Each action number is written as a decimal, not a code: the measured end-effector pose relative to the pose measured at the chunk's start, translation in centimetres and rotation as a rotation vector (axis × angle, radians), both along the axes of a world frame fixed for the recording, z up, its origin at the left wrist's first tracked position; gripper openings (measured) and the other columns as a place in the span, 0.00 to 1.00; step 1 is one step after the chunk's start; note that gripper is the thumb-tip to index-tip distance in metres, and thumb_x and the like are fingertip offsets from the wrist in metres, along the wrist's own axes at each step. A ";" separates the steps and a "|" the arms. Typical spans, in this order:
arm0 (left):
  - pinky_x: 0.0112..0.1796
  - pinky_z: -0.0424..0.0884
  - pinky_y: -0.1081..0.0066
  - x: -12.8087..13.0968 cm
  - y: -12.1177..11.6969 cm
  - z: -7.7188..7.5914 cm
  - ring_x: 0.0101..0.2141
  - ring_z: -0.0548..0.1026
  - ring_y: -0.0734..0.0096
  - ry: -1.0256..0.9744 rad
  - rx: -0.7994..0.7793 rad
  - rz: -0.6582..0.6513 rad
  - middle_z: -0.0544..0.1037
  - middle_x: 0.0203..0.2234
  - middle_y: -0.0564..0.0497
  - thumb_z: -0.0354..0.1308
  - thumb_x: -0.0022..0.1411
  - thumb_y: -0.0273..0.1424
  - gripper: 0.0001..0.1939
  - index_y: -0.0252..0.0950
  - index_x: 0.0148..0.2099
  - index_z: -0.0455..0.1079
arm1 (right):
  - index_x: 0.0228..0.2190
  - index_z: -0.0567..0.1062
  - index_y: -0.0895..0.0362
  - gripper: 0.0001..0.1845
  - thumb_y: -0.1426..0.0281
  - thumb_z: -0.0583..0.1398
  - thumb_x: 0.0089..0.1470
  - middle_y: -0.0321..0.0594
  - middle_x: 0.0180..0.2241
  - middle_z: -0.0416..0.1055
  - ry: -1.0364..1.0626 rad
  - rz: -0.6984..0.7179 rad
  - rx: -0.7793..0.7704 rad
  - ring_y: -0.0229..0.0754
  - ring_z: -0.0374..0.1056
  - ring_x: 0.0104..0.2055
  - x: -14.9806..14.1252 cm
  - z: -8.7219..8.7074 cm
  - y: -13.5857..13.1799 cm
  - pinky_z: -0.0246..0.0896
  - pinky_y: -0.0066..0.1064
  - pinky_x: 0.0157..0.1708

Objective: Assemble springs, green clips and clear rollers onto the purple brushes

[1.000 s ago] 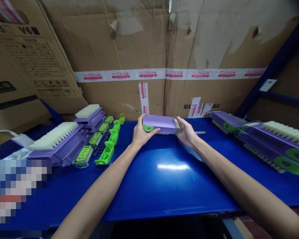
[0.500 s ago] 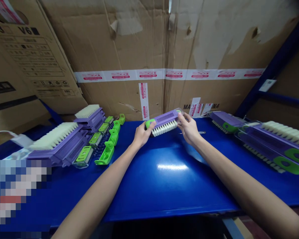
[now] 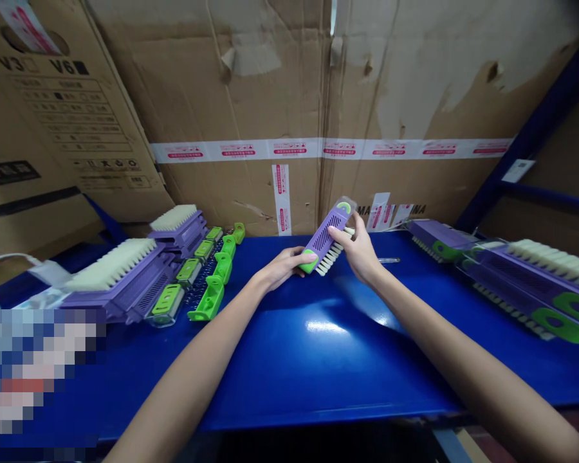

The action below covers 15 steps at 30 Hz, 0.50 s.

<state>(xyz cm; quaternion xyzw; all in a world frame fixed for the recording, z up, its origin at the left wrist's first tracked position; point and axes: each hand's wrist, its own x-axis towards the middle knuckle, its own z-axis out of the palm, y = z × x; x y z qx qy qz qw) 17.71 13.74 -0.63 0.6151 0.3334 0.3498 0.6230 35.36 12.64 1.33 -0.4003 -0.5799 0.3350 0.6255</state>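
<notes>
Above the middle of the blue table, both hands hold a purple brush (image 3: 322, 238) with cream bristles. It is tilted, its clear-capped end up and to the right, its slotted side facing me. My left hand (image 3: 285, 267) is closed on the lower green end, thumb on top. My right hand (image 3: 359, 247) grips the brush from the right near its middle, thumb on the slotted side; some of its fingers are hidden behind. A thin clear-looking rod (image 3: 388, 260) lies on the table beyond my right wrist.
At left stand bristle-up purple brush bodies (image 3: 130, 283), a row of green-topped metal blocks (image 3: 166, 299), small dark screws or springs and green end caps (image 3: 207, 299). More brushes (image 3: 525, 283) lie at right. A cardboard wall (image 3: 231, 96) rises behind the blue table (image 3: 318, 379).
The brush has turned from showing its smooth purple face to its slotted side and bristles, then tilted steeply with its right end up. My right hand has shifted along it towards the middle.
</notes>
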 end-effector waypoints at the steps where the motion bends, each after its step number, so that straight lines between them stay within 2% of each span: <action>1: 0.28 0.64 0.74 0.4 -0.1 -0.2 0.31 0.73 0.72 -0.031 0.001 0.012 0.76 0.37 0.45 0.65 0.48 0.41 0.27 0.32 0.47 0.68 | 0.61 0.50 0.49 0.48 0.54 0.65 0.45 0.44 0.52 0.68 -0.001 -0.011 -0.009 0.49 0.63 0.55 -0.3 0.1 -0.3 0.59 0.48 0.56; 5: 0.32 0.67 0.73 1.7 -0.5 -0.7 0.35 0.74 0.70 -0.152 0.008 0.027 0.75 0.41 0.43 0.67 0.47 0.42 0.31 0.33 0.50 0.65 | 0.60 0.52 0.52 0.49 0.55 0.67 0.42 0.45 0.51 0.68 0.007 -0.034 -0.055 0.49 0.65 0.53 -0.8 0.6 -0.9 0.60 0.46 0.55; 8: 0.30 0.68 0.73 1.6 -0.2 -0.9 0.36 0.74 0.69 -0.104 0.064 0.050 0.75 0.41 0.42 0.60 0.53 0.50 0.31 0.34 0.50 0.65 | 0.59 0.54 0.53 0.50 0.55 0.68 0.38 0.48 0.52 0.67 -0.002 -0.116 -0.033 0.51 0.66 0.52 0.4 1.4 -0.4 0.61 0.46 0.54; 10: 0.27 0.67 0.75 1.1 0.4 -1.0 0.34 0.74 0.70 0.003 0.142 0.165 0.76 0.38 0.43 0.57 0.54 0.52 0.31 0.33 0.50 0.65 | 0.58 0.56 0.53 0.49 0.54 0.68 0.38 0.49 0.52 0.66 -0.047 -0.224 0.001 0.53 0.66 0.52 2.3 2.5 0.2 0.62 0.48 0.52; 12: 0.24 0.65 0.76 0.5 1.1 -1.5 0.31 0.73 0.71 0.111 0.233 0.290 0.76 0.33 0.45 0.58 0.53 0.51 0.30 0.33 0.48 0.65 | 0.57 0.58 0.55 0.50 0.53 0.69 0.36 0.51 0.51 0.67 -0.152 -0.378 0.005 0.55 0.66 0.51 4.8 4.2 0.8 0.62 0.50 0.50; 15: 0.22 0.65 0.75 0.2 1.9 -2.3 0.27 0.71 0.72 0.197 0.326 0.371 0.74 0.27 0.49 0.58 0.54 0.49 0.27 0.32 0.46 0.65 | 0.54 0.63 0.60 0.49 0.50 0.68 0.35 0.54 0.50 0.68 -0.461 -0.663 -0.056 0.57 0.65 0.52 9.1 7.2 1.3 0.58 0.50 0.50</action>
